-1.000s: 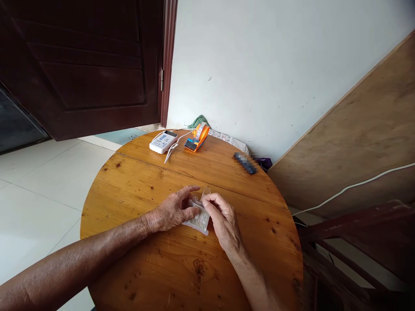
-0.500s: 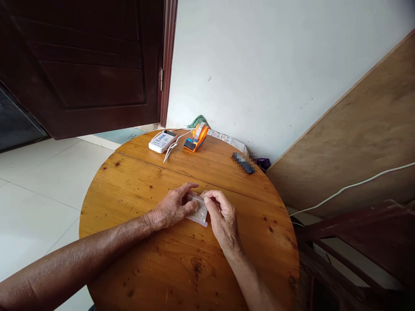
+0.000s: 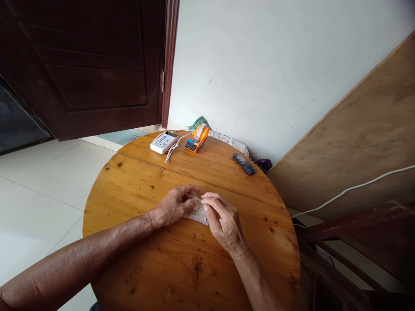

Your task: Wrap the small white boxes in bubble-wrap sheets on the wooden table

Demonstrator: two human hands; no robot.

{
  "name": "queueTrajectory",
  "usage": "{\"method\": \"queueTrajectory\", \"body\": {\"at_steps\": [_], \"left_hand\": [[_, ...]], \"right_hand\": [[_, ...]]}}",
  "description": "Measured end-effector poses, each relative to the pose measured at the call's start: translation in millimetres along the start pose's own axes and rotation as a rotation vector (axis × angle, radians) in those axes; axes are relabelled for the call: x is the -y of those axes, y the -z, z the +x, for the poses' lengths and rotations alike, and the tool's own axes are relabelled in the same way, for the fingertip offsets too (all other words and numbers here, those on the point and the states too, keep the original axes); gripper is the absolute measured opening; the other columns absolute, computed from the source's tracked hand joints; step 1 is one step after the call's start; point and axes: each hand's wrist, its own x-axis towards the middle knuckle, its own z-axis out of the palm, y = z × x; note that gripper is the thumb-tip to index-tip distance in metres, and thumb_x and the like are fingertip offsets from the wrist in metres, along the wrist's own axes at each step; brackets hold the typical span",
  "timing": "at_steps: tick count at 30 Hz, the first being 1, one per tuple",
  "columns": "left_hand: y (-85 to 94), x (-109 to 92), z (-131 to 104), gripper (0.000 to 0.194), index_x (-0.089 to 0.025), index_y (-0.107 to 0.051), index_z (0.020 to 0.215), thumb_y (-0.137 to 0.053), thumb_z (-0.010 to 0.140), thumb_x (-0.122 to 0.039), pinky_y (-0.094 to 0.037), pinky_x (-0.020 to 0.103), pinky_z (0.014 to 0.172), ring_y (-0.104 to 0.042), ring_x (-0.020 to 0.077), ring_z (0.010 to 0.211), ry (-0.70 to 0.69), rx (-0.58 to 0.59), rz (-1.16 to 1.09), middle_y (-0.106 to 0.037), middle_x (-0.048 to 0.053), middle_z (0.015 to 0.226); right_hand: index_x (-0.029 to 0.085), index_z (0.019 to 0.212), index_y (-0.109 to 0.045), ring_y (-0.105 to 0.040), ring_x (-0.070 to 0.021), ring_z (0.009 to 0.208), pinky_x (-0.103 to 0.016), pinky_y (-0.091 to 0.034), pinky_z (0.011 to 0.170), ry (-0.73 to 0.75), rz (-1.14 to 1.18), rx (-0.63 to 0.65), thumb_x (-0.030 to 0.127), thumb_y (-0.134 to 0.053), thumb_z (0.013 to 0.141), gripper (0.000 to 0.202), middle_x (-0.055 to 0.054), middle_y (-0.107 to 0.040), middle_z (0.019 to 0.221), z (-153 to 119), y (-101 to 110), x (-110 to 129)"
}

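Note:
A small, flat, see-through plastic packet [image 3: 197,214] lies between my hands near the middle of the round wooden table. My left hand [image 3: 175,206] grips its left side, the thumb on top and the fingers curled around the far edge. From the right, my right hand [image 3: 225,220] pinches the packet's far right corner between thumb and fingers. What is inside the packet is too small to make out, and my fingers cover its far edge.
Toward the back of the wooden table [image 3: 145,255] are a white power bank-like device [image 3: 164,142] with a white cable [image 3: 171,152] and an orange tape dispenser [image 3: 197,139]. A blurred dark object [image 3: 244,164] lies at the back right. A wall rises behind.
My right hand's fingers have stretched forward and left over the packet's far corner, covering more of it. My left hand keeps its hold, almost unmoved. The view has shifted slightly.

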Motion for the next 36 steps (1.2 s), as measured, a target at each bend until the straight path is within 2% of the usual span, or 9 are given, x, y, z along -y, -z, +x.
{"method": "queueTrajectory", "body": {"at_steps": [8,14,17,22,25,28,31,34,36], "left_hand": [[2.6,-3.3,-0.5,0.043,-0.010,-0.058,0.121,-0.055,0.086,-0.035,-0.044,0.025,0.062,-0.053,0.0142,0.071,0.039,0.004,0.036,-0.061,0.004,0.085],[3.5,-7.0,-5.0,0.064,-0.013,-0.051,0.137,-0.055,0.087,-0.053,-0.047,0.032,0.076,-0.058,0.0206,0.086,0.028,-0.008,0.174,-0.064,0.009,0.101],[0.3,-0.9,-4.3,0.064,-0.014,-0.051,0.137,-0.061,0.083,-0.046,-0.047,0.034,0.078,-0.058,0.0213,0.086,0.022,-0.030,0.244,-0.064,0.008,0.098],[-4.0,12.5,0.1,0.065,-0.014,-0.046,0.139,-0.065,0.080,-0.032,-0.050,0.031,0.078,-0.058,0.0183,0.087,-0.032,-0.059,0.075,-0.060,0.009,0.109],[-3.9,15.2,2.8,0.062,-0.015,-0.046,0.139,-0.065,0.081,-0.028,-0.052,0.033,0.080,-0.060,0.0176,0.085,-0.070,-0.105,0.099,-0.060,0.009,0.110],[-1.6,14.6,4.3,0.056,-0.017,-0.050,0.136,-0.063,0.083,-0.025,-0.051,0.038,0.089,-0.060,0.0214,0.095,-0.149,-0.187,0.309,-0.061,0.010,0.112],[2.2,13.2,3.0,0.045,-0.020,-0.058,0.129,-0.063,0.085,-0.028,-0.050,0.042,0.094,-0.058,0.0252,0.107,-0.313,-0.266,0.543,-0.059,0.011,0.118],[6.3,11.4,-1.3,0.025,-0.022,-0.069,0.111,-0.059,0.091,-0.031,-0.052,0.038,0.086,-0.058,0.0231,0.100,-0.532,-0.294,0.714,-0.059,0.010,0.114],[8.6,9.6,-4.8,0.021,-0.021,-0.072,0.101,-0.055,0.094,-0.030,-0.051,0.035,0.079,-0.058,0.0204,0.091,-0.634,-0.291,0.790,-0.060,0.010,0.107]], "right_hand": [[0.022,0.094,-0.068,-0.061,-0.0236,0.098,-0.039,-0.042,0.088,0.160,-0.276,0.080,0.015,-0.053,0.086,0.018,-0.008,-0.067,0.110,-2.4,14.5,4.2],[0.021,0.096,-0.068,-0.059,-0.0259,0.100,-0.042,-0.041,0.086,0.171,-0.344,0.055,0.015,-0.053,0.087,0.018,-0.010,-0.066,0.114,-2.7,16.2,5.8],[0.021,0.097,-0.068,-0.059,-0.0258,0.101,-0.042,-0.042,0.085,0.176,-0.328,0.054,0.014,-0.053,0.086,0.020,-0.010,-0.065,0.114,-4.3,15.5,5.6],[0.020,0.104,-0.066,-0.060,-0.0259,0.100,-0.042,-0.044,0.085,0.175,-0.272,0.035,0.019,-0.057,0.085,0.021,-0.011,-0.064,0.117,-7.9,13.2,4.6],[0.020,0.105,-0.065,-0.058,-0.0285,0.108,-0.044,-0.044,0.088,0.182,-0.318,0.041,0.023,-0.061,0.084,0.022,-0.012,-0.062,0.123,-8.9,10.9,3.3],[0.020,0.109,-0.066,-0.057,-0.0294,0.112,-0.045,-0.044,0.091,0.160,-0.390,0.031,0.021,-0.061,0.086,0.023,-0.012,-0.060,0.127,-9.1,7.1,0.6],[0.020,0.111,-0.066,-0.057,-0.0283,0.111,-0.044,-0.045,0.091,0.142,-0.419,0.029,0.018,-0.058,0.089,0.024,-0.012,-0.061,0.127,-9.1,3.4,-2.4],[0.021,0.111,-0.065,-0.057,-0.0278,0.110,-0.044,-0.046,0.091,0.127,-0.423,0.031,0.018,-0.056,0.090,0.023,-0.012,-0.061,0.126,-9.1,1.4,-3.8],[0.021,0.112,-0.065,-0.057,-0.0278,0.111,-0.044,-0.046,0.091,0.119,-0.422,0.025,0.018,-0.055,0.091,0.023,-0.011,-0.061,0.126,-9.2,0.9,-3.8]]}}
